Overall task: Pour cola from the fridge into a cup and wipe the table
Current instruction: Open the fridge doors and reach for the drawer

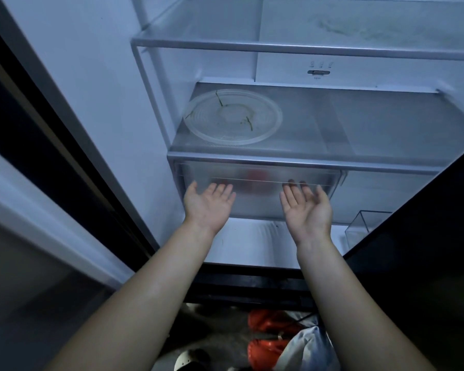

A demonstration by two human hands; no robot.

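The fridge (91,76) is seen open across the frame. At centre, the frosted drawer (260,195) is approached by both hands, left (208,203) and right (306,207), palms up, spread, empty. A red blur (256,178), judged cola, is seen between them, behind the front.

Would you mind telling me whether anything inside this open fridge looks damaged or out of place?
Yes. A clear round plate lies on the middle shelf, and dark lines like cracks run across it. It resembles a microwave turntable, odd for a fridge. Both open hands reach under the frosted drawer.
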